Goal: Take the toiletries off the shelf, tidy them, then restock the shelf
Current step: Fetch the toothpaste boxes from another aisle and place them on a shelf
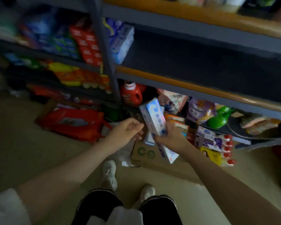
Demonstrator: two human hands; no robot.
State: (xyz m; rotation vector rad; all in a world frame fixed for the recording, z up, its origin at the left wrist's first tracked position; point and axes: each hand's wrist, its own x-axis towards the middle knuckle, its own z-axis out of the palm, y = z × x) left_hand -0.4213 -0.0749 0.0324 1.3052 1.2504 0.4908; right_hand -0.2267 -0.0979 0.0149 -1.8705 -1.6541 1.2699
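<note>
One light, stiff toothpaste box point(154, 118) is up in my right hand point(170, 137), fingers wrapped round its lower end below the dark shelf point(201, 93), left hand point(126, 132) loosely curled, holding nothing I can see.

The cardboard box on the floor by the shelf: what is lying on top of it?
On the cardboard box lies a white and blue carton, partly hidden by the right hand, which holds another toothpaste box upright above it. A further small carton shows between the hands; the rest is covered.
</note>
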